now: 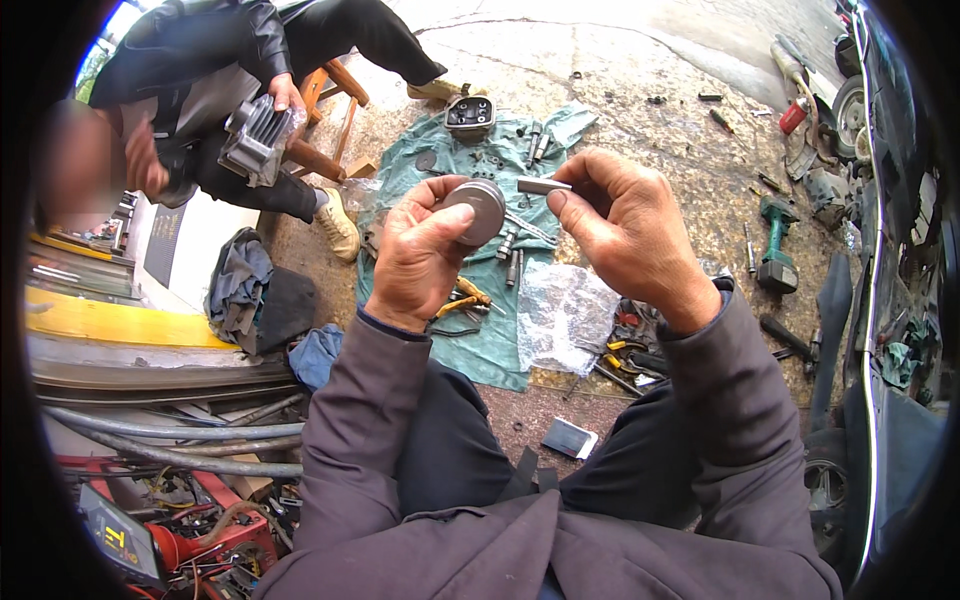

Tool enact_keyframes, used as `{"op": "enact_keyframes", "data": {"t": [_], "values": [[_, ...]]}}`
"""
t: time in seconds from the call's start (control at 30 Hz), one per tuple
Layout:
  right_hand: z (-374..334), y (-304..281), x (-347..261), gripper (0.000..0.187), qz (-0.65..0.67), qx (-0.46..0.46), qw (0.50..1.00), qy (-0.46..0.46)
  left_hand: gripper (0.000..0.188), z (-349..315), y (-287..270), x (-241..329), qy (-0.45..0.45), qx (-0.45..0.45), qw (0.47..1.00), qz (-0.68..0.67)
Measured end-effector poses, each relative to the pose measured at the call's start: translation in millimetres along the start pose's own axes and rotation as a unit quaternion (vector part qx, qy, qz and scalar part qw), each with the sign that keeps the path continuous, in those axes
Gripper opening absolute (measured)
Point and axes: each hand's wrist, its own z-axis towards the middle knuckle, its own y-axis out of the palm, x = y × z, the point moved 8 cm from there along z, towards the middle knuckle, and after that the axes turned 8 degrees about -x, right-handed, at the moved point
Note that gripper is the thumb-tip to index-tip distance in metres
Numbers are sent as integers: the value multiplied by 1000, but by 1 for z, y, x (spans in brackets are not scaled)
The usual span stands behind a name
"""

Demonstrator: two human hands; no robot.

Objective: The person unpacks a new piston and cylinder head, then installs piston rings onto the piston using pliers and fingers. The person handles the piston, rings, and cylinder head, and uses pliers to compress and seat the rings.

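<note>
My left hand point(420, 245) grips a round grey piston point(480, 213), thumb laid over its flat crown and fingers behind it. Level with it on the right, my right hand point(625, 225) pinches a short metal piston pin point(540, 186) between thumb and fingers. The pin points toward the piston, with a small gap between them. Below both hands a green cloth point(400, 165) is spread on the ground, bearing a cylinder head point(470, 117), sockets and small parts. Pliers with yellow handles point(470, 291) lie on it under my left hand.
At the upper left a seated person holds a finned engine cylinder point(258, 140) beside a wooden stool point(335, 90). Clear plastic wrap point(565, 310) lies by the cloth. A green cordless drill point(777, 245) and a motorcycle point(870, 330) are on the right. Metal pipes point(190, 430) and a red rack lie lower left.
</note>
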Motion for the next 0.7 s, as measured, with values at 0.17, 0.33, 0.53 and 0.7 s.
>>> {"op": "enact_keyframes", "data": {"t": [0.17,0.33,0.53,0.7], "values": [[1,7,1,11,1,-29,1000,11,37,-1,7,8,67,30,962,262],[2,11,-8,10,-48,-15,998,-44,36,-7,19,17,132,38,862,488],[3,22,-14,11,-106,-27,989,-98,40,-13,43,20,221,5,734,643],[1,26,-18,10,-138,-41,981,-126,35,-14,49,17,234,-3,708,666]]}}
